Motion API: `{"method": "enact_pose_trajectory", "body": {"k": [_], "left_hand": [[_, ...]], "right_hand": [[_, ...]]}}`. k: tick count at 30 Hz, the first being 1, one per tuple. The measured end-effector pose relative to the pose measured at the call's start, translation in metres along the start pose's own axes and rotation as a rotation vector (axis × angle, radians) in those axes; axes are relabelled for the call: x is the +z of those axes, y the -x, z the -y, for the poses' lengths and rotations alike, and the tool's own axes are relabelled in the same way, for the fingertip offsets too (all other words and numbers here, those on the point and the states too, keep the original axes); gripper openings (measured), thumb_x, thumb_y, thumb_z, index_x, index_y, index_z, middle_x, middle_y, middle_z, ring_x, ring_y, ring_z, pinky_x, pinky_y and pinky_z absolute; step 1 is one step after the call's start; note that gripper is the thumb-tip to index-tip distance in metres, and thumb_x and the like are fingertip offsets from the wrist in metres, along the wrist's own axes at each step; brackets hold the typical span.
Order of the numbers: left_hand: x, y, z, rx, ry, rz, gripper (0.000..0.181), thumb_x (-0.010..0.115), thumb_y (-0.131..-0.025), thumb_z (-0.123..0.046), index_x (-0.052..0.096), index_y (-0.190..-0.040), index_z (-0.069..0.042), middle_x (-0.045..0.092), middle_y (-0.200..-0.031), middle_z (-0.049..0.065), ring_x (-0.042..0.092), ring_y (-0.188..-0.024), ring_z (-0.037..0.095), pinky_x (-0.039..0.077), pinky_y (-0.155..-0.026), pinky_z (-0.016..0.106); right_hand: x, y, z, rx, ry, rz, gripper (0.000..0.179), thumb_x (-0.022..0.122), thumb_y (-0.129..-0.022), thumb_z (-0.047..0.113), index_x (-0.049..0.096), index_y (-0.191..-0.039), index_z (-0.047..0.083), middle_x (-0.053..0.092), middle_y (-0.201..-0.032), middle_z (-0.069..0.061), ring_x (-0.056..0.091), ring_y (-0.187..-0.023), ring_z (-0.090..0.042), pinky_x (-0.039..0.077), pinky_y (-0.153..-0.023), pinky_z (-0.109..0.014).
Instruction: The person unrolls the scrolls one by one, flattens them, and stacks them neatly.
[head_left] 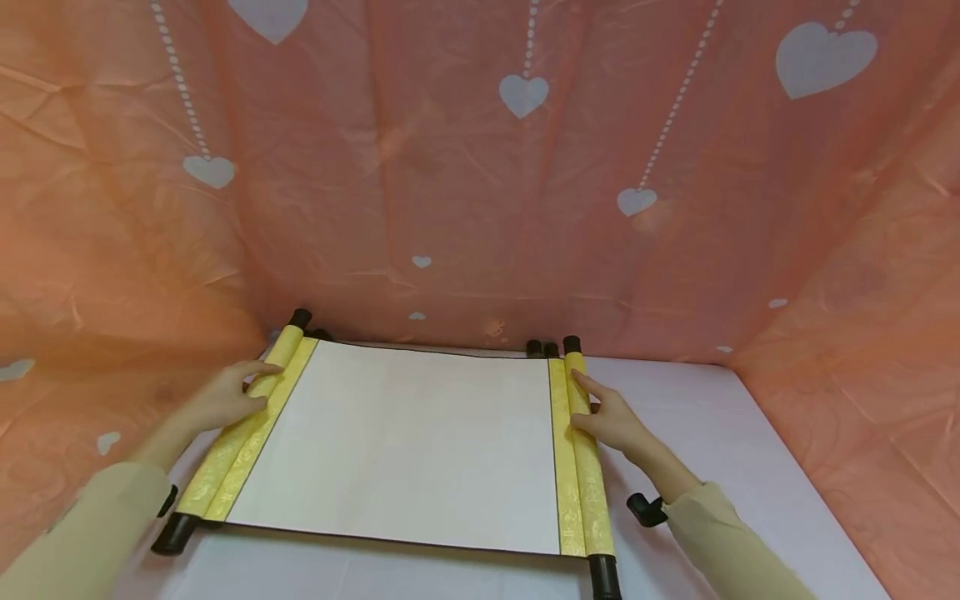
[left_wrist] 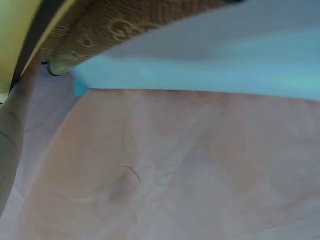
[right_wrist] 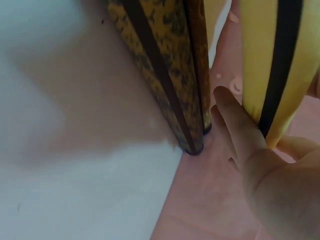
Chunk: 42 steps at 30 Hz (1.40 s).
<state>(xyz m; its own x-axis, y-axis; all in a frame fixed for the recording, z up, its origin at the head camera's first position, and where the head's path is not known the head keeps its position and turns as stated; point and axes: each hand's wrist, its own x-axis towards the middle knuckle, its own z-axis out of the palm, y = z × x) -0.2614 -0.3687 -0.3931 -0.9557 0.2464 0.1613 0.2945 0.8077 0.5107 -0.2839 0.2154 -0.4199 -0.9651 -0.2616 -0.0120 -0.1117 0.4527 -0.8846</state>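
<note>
A hanging scroll (head_left: 405, 442) is spread partway between two rollers, its blank white face upward and its ends yellow brocade with black knobs. My left hand (head_left: 228, 396) grips the left roller (head_left: 232, 450) from its outer side, thumb and fingers around the edge. On the opposite end my right hand (head_left: 618, 425) holds the right roller (head_left: 592, 483) between thumb and fingers. The right wrist view shows that hand's fingers (right_wrist: 245, 130) on the yellow roll with a black stripe. Only a sliver of my left hand (left_wrist: 12, 135) appears in the left wrist view.
Beneath the raised scroll lie rolled scrolls (right_wrist: 170, 85) in darker patterned brocade; their black knobs (head_left: 534, 348) poke out at the back. A brocade roll (left_wrist: 110, 35) also shows in the left wrist view. Pink-orange heart-print cloth (head_left: 450, 183) walls in the white tabletop (head_left: 697, 433).
</note>
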Motion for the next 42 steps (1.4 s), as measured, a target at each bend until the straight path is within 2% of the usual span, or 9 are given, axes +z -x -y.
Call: {"method": "enact_pose_trajectory", "body": {"k": [4, 8, 11, 15, 21, 24, 30, 37, 42], "left_hand": [[0.000, -0.003, 0.010, 0.004, -0.041, -0.005, 0.053, 0.070, -0.080, 0.005, 0.060, -0.131, 0.015, 0.059, -0.131, 0.038, 0.052, -0.095, 0.035, 0.042, -0.072, 0.034], [-0.001, -0.007, 0.019, -0.013, -0.065, 0.008, 0.052, 0.068, -0.079, 0.007, 0.059, -0.129, 0.018, 0.060, -0.128, 0.038, 0.053, -0.098, 0.038, 0.043, -0.078, 0.039], [-0.002, -0.008, 0.024, -0.041, -0.083, 0.016, 0.051, 0.068, -0.080, 0.006, 0.059, -0.129, 0.018, 0.059, -0.129, 0.039, 0.052, -0.102, 0.040, 0.043, -0.081, 0.044], [-0.004, -0.009, 0.030, -0.082, -0.102, 0.020, 0.051, 0.066, -0.081, 0.005, 0.060, -0.130, 0.017, 0.058, -0.130, 0.039, 0.052, -0.102, 0.042, 0.044, -0.082, 0.047], [-0.005, -0.011, 0.038, -0.102, -0.109, 0.027, 0.051, 0.058, -0.084, 0.009, 0.055, -0.133, 0.019, 0.052, -0.135, 0.043, 0.048, -0.123, 0.058, 0.042, -0.098, 0.066], [-0.005, -0.012, 0.041, -0.105, -0.113, 0.029, 0.049, 0.057, -0.087, 0.012, 0.052, -0.135, 0.021, 0.048, -0.137, 0.045, 0.040, -0.129, 0.065, 0.036, -0.104, 0.073], [-0.005, -0.015, 0.046, -0.148, -0.107, 0.015, 0.048, 0.053, -0.089, 0.011, 0.050, -0.136, 0.020, 0.047, -0.137, 0.045, 0.046, -0.123, 0.059, 0.041, -0.098, 0.067], [0.002, -0.016, 0.054, -0.174, -0.090, 0.025, 0.047, 0.053, -0.089, 0.010, 0.052, -0.135, 0.020, 0.046, -0.138, 0.046, 0.040, -0.130, 0.064, 0.035, -0.105, 0.073], [0.003, -0.016, 0.055, -0.187, -0.090, 0.040, 0.046, 0.054, -0.090, 0.008, 0.054, -0.135, 0.017, 0.048, -0.137, 0.046, 0.040, -0.130, 0.065, 0.034, -0.106, 0.074]], "right_hand": [[0.013, -0.010, 0.000, 0.019, -0.005, 0.000, 0.089, 0.065, -0.084, 0.000, 0.027, -0.164, 0.004, 0.038, -0.159, -0.030, 0.061, -0.123, -0.037, 0.058, -0.079, -0.033], [0.022, -0.019, 0.001, 0.027, 0.011, -0.015, 0.087, 0.066, -0.084, 0.002, 0.031, -0.163, 0.005, 0.033, -0.163, -0.028, 0.057, -0.128, -0.039, 0.056, -0.078, -0.031], [0.028, -0.025, 0.003, 0.023, 0.061, -0.035, 0.085, 0.067, -0.085, 0.004, 0.034, -0.163, 0.008, 0.030, -0.165, -0.025, 0.046, -0.140, -0.042, 0.052, -0.087, -0.035], [0.035, -0.033, 0.008, 0.004, 0.133, -0.058, 0.084, 0.068, -0.085, 0.007, 0.035, -0.163, 0.009, 0.034, -0.165, -0.023, 0.040, -0.144, -0.037, 0.044, -0.098, -0.042], [0.042, -0.046, 0.011, -0.022, 0.161, -0.065, 0.082, 0.070, -0.086, 0.006, 0.038, -0.162, 0.010, 0.038, -0.163, -0.022, 0.048, -0.127, -0.033, 0.045, -0.086, -0.038], [0.045, -0.051, 0.012, -0.041, 0.178, -0.052, 0.081, 0.071, -0.087, 0.006, 0.039, -0.161, 0.010, 0.037, -0.163, -0.022, 0.048, -0.131, -0.035, 0.046, -0.086, -0.039], [0.051, -0.063, 0.010, -0.064, 0.233, -0.014, 0.082, 0.072, -0.087, 0.007, 0.038, -0.161, 0.008, 0.033, -0.164, -0.025, 0.031, -0.151, -0.044, 0.042, -0.108, -0.054], [0.056, -0.068, 0.007, -0.028, 0.241, 0.033, 0.083, 0.073, -0.087, 0.007, 0.036, -0.162, 0.006, 0.028, -0.165, -0.029, 0.026, -0.152, -0.047, 0.036, -0.115, -0.059], [0.056, -0.069, 0.008, -0.038, 0.346, 0.060, 0.078, 0.077, -0.090, 0.011, 0.040, -0.158, -0.001, 0.027, -0.164, -0.032, 0.027, -0.150, -0.051, 0.033, -0.117, -0.062]]}}
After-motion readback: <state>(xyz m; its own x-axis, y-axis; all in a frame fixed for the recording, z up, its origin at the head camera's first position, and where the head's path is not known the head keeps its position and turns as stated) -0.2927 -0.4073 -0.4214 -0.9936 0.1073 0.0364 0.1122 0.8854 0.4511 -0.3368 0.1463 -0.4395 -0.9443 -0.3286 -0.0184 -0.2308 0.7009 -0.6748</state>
